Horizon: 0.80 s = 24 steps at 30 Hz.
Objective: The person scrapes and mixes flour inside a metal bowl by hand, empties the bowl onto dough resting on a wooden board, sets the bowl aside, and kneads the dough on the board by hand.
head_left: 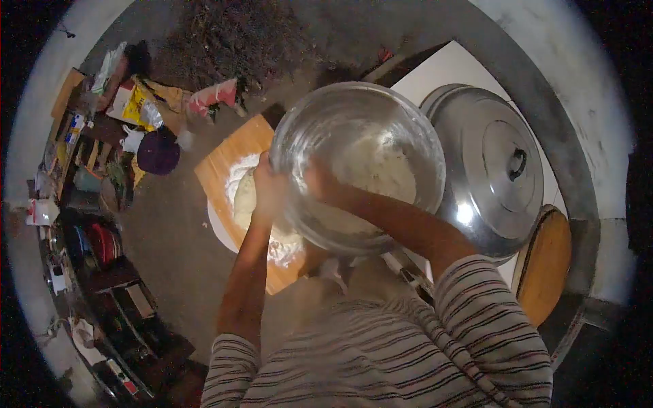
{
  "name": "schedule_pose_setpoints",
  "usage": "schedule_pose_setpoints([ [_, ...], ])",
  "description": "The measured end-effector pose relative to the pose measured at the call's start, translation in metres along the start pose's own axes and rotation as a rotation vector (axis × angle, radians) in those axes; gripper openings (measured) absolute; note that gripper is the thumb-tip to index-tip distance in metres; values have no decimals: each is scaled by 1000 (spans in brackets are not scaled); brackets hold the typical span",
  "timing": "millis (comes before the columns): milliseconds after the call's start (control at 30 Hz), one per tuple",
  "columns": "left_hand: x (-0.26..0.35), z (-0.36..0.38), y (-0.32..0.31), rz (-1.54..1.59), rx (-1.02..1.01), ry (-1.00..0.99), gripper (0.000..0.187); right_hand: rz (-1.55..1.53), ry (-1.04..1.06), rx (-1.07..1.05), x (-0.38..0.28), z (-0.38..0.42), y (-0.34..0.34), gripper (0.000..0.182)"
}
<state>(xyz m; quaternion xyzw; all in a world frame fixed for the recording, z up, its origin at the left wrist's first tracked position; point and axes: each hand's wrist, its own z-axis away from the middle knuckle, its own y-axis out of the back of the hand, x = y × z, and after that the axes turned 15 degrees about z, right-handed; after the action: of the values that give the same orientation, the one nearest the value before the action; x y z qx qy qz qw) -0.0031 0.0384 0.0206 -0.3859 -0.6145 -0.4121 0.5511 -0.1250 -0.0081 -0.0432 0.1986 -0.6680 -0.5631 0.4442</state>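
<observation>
A large metal basin (428, 129) is tilted in front of me, with a floury film smeared over its inside. At its left rim my left hand (270, 182) grips the edge, fingers wrapped round it. My right hand (318, 180) reaches inside against the left part of the inner wall, its fingers smeared by motion. Behind my left hand, a pale lump of dough (245, 204) rests on a wooden board (221, 160), with white flour (284, 251) scattered around it. The basin overlaps the board's right side.
To the right, a big domed metal lid (493, 146) with a black knob rests on a white-topped surface (452, 64). A round wooden board (548, 265) leans beside it. Shelves with mixed goods (102, 238) line the left. A heap of dry twigs (235, 47) lies at the back.
</observation>
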Motion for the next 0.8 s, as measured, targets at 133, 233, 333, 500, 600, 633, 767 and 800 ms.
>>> schedule_pose_setpoints([
  [133,3,3,-1,98,19,104,32,-663,35,321,17,19,-68,27],
  [233,-3,3,0,66,12,56,34,-275,-14,190,89,10,-71,33],
  [333,1,5,3,67,-37,6,37,-133,-64,26,125,30,-68,30],
  [500,-5,-2,3,4,43,15,34,-25,16,-165,124,80,-78,16],
  [600,-20,-30,5,-42,-6,-80,31,86,208,-212,93,128,-63,9],
  [633,-24,-46,7,-75,-61,-158,31,101,207,-217,91,126,-49,9],
  [767,-36,-86,-4,289,-34,-62,35,-308,81,201,105,118,-108,10],
  [800,-36,-75,-2,284,-27,-62,35,-279,56,458,120,112,-135,11],
])
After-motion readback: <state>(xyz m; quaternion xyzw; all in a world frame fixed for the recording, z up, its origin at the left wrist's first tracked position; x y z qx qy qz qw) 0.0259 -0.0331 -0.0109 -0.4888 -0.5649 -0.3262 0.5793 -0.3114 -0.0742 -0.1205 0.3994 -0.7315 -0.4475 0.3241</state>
